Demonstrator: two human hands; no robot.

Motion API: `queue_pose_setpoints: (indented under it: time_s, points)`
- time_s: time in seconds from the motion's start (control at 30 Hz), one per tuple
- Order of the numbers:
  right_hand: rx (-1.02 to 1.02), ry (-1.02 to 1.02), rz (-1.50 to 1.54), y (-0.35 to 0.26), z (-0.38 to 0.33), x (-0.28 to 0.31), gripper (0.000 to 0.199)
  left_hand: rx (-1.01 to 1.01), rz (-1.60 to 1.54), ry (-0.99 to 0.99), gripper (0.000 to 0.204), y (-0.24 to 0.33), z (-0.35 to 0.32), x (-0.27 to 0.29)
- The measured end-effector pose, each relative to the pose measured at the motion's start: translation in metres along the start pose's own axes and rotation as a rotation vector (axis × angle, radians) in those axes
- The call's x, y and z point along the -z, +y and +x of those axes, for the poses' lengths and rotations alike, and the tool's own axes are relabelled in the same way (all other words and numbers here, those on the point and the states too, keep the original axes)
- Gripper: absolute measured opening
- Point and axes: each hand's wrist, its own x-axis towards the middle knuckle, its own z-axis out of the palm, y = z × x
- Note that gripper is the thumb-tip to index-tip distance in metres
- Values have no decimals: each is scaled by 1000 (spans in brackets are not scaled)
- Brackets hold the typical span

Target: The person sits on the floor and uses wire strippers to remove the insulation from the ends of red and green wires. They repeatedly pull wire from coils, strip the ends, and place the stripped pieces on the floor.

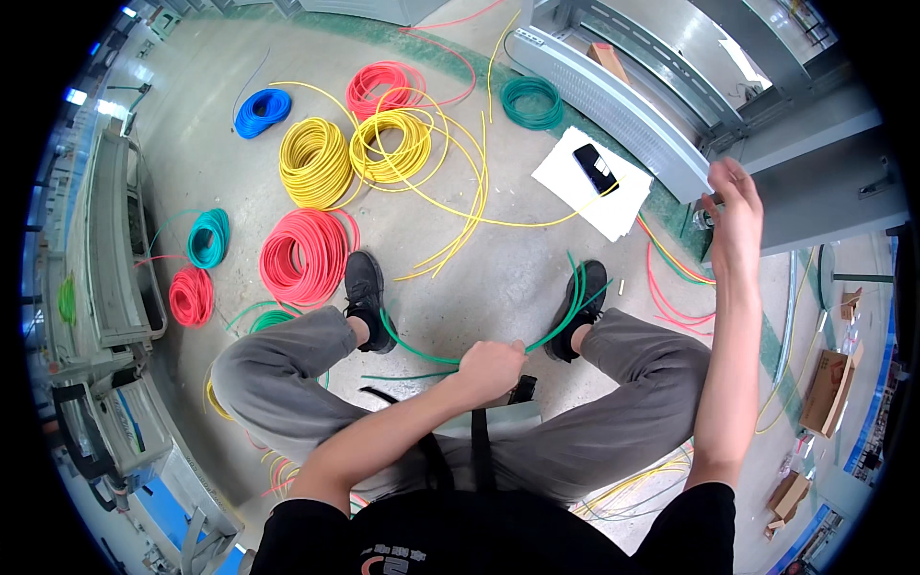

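- In the head view, grey floor [450, 307] opens at the centre, between our black shoes [362, 285].
- Right of centre, our right hand [736, 216] overlaps the edge of a grey cabinet [815, 206]; its fingers curl loosely, thumb apart, and we cannot tell whether they touch it.
- Below centre, our left hand's [492, 371] fingers close around green wires [576, 307], thin and smooth, bowing upward on both sides.

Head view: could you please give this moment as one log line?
left hand: gripping green wires | right hand: open, near grey metal frame | floor: yellow coils, phone on white paper
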Motion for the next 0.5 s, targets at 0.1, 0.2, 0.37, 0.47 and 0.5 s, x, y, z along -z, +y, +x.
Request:
queue_pose_setpoints:
  time_s: [0.1,0.2,0.37,0.47,0.5]
  points:
    - [38,-131,200,-30,-33,-4,41,8,147,8,15,-35,37,-39]
    - [86,-206,335,-50,-62,-2,42,154,144,117,12,-65,69,-43]
    - [137,-292,442,-60,-97,20,50,194,494,349,9,-100,112,-2]
    - [137,-306,517,-57,-106,34,48,275,472,540,8,-140,152,14]
    - [138,-342,554,-54,-104,35,43,297,442,628,7,-159,168,15]
